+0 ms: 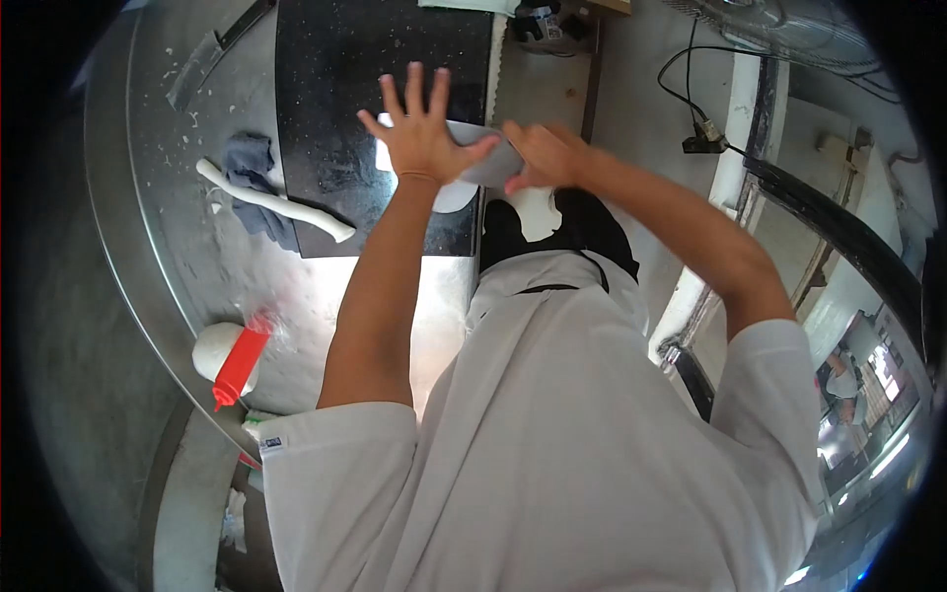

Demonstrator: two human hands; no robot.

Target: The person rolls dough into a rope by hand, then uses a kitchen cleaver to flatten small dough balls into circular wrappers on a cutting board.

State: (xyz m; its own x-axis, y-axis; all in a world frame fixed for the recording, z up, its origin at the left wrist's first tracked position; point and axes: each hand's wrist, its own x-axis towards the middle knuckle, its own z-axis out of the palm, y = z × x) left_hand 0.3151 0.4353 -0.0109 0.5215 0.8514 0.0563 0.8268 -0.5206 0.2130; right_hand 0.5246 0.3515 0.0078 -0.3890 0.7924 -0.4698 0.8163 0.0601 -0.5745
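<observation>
Head: white piece [456, 197] mostly hidden

Strong glare whitens the table [306, 286] left of centre and glints on the black board [326, 118] above it, a light strip [890, 456] shines at lower right, and fisheye distortion curves the edges into dark corners.

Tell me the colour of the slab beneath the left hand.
The slab is black with pale specks; head view.
</observation>
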